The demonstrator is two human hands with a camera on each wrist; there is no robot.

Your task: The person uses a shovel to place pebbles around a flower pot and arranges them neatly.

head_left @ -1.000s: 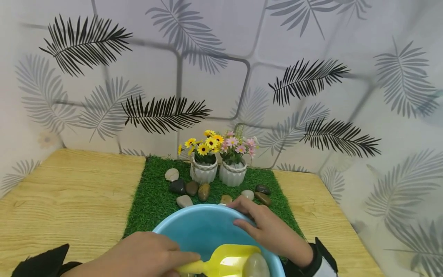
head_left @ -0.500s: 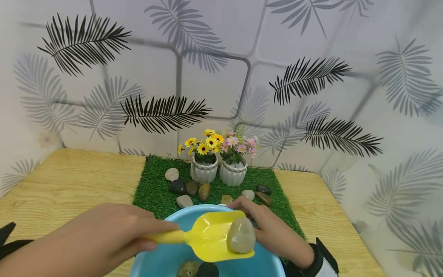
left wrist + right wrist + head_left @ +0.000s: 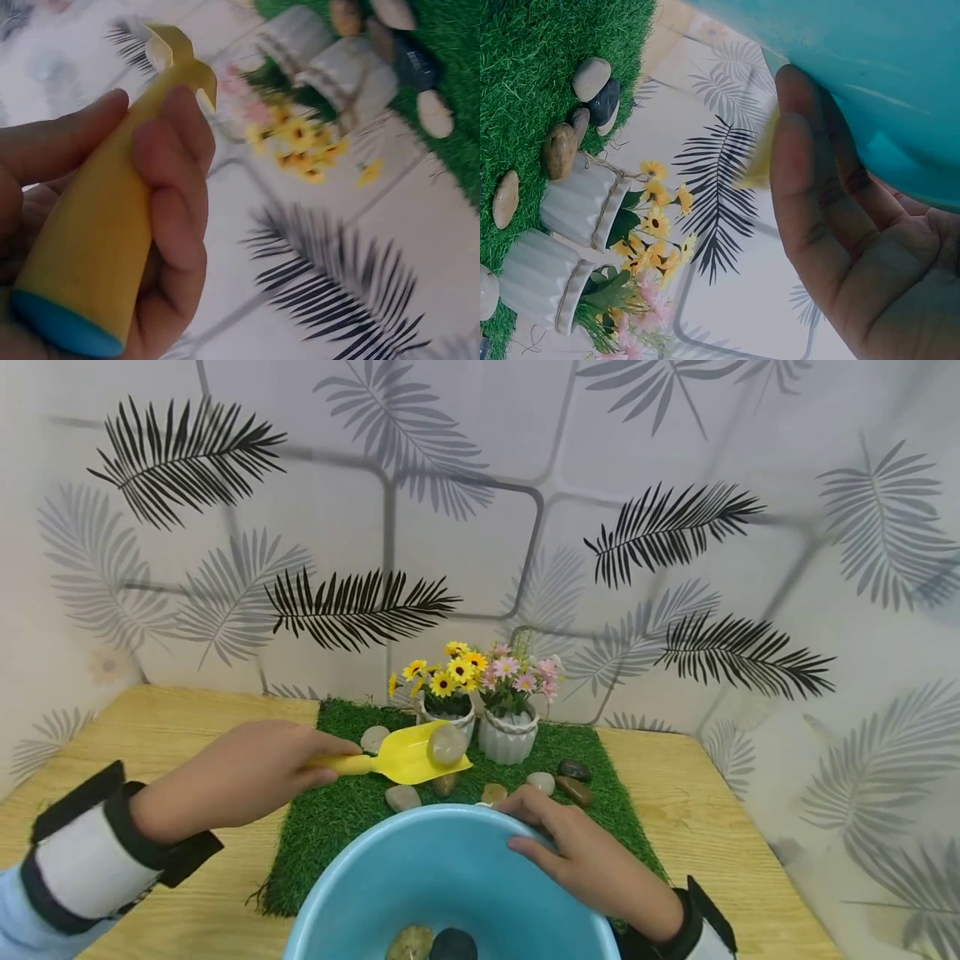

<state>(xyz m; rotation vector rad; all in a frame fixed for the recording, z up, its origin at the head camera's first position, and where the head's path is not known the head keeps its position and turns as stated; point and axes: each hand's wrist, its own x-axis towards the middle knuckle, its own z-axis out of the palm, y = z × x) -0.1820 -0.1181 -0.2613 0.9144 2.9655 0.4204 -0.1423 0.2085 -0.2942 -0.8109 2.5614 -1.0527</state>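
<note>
Out past the rim of the blue basin (image 3: pixel 322 893) moves the yellow scoop (image 3: pixel 401 760), which half a second ago was above it. Nearest, a mottled stone (image 3: pixel 410 942) and a dark stone (image 3: pixel 453 944) lie inside the basin, its far rim held by the right hand (image 3: pixel 566 847). The left hand (image 3: pixel 258 768) grips the scoop's handle; its blade (carrying one pale stone (image 3: pixel 447 744)) hovers over the grass mat (image 3: pixel 330 843). Behind stand white flowerpots (image 3: pixel 508 739), then a leaf-patterned backdrop (image 3: pixel 465 560).
</note>
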